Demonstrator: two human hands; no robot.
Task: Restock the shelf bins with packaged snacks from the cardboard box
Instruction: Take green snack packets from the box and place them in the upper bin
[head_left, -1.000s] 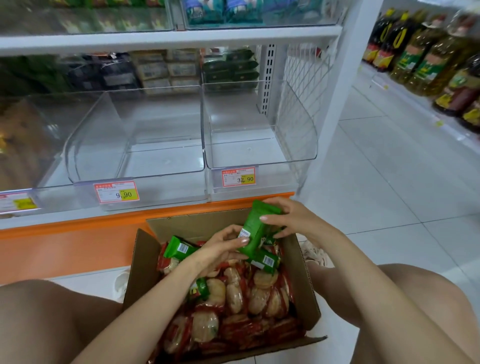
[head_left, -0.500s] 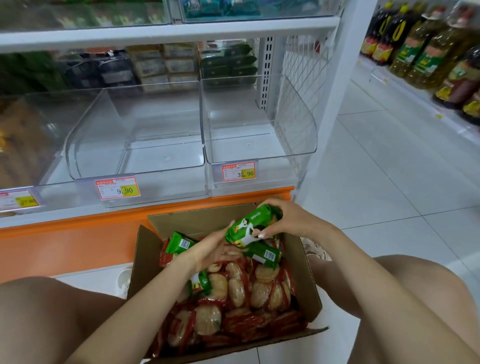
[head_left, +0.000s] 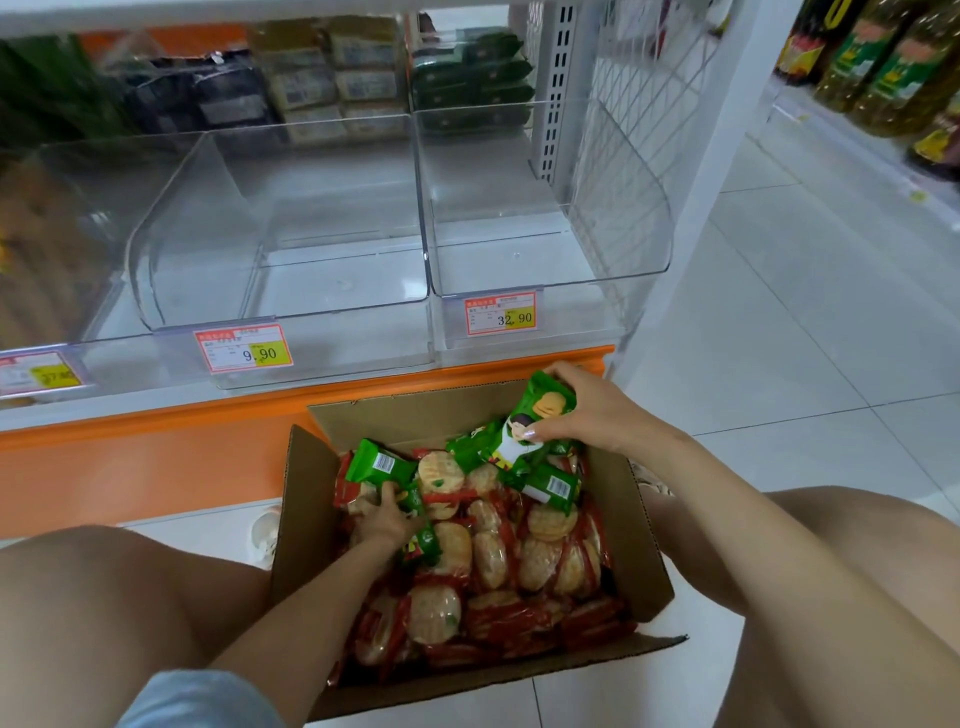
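An open cardboard box (head_left: 631, 551) sits on the floor between my knees, filled with red-wrapped rice cracker packs (head_left: 524, 561) and several green snack packs. My right hand (head_left: 597, 410) grips a green snack pack (head_left: 543, 413) above the box's far right corner. My left hand (head_left: 382, 519) reaches down into the box's left side, fingers closed around another green pack (head_left: 379, 464). Two clear plastic shelf bins stand in front: the middle bin (head_left: 291, 306) tagged 9.90 and the right bin (head_left: 623, 260) tagged 32.90, both with nothing inside.
An orange shelf base (head_left: 156, 447) runs under the bins. Packaged goods (head_left: 332, 83) are stacked behind the bins. A white wire side panel (head_left: 639, 67) closes the shelf's right end. Oil bottles (head_left: 883, 57) line the far right across the white tiled aisle.
My left hand dropped from the green pack near the right hand down into the box's left side. The right hand turned its green pack and lifted it slightly to the right.
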